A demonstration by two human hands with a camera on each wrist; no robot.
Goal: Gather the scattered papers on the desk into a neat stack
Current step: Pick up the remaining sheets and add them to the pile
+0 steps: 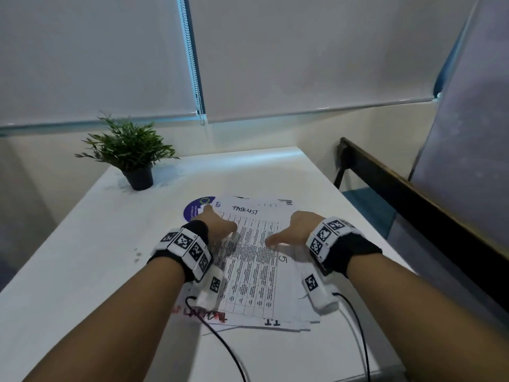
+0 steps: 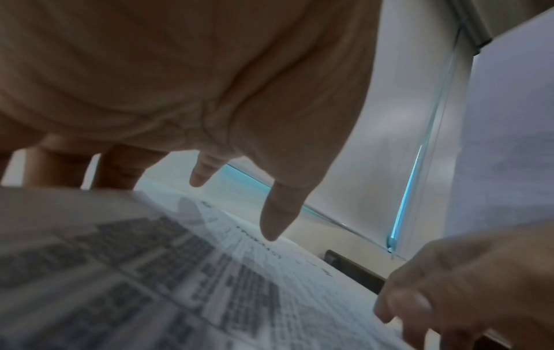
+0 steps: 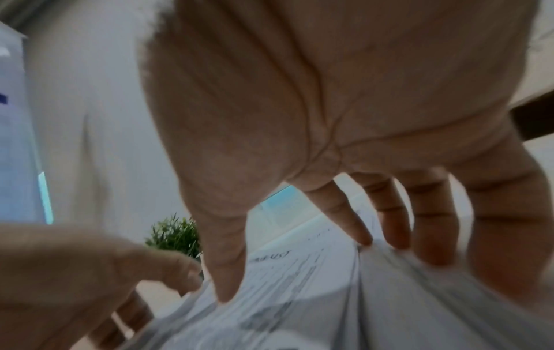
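A loose pile of white papers [image 1: 253, 260] lies mid-desk, its edges fanned out unevenly. The top sheet is a printed table headed TASKLIST. My left hand [image 1: 217, 224] stands at the pile's left side; in the left wrist view its fingers [image 2: 120, 165] point straight down past the paper edge [image 2: 179, 284] and the thumb hovers over the sheet. My right hand [image 1: 289, 232] is at the pile's right side. In the right wrist view its spread fingers [image 3: 389, 227] touch the paper's [image 3: 329, 307] right edge and the thumb tip rests on the top sheet. Neither hand grips anything.
A potted plant [image 1: 132, 158] stands at the white desk's [image 1: 82, 271] back left. A purple round disc [image 1: 197, 209] pokes out from under the pile's far left corner. Black wrist cables [image 1: 220, 343] trail over the near desk. A dark rail [image 1: 413, 194] and teal seat [image 1: 369, 208] are on the right.
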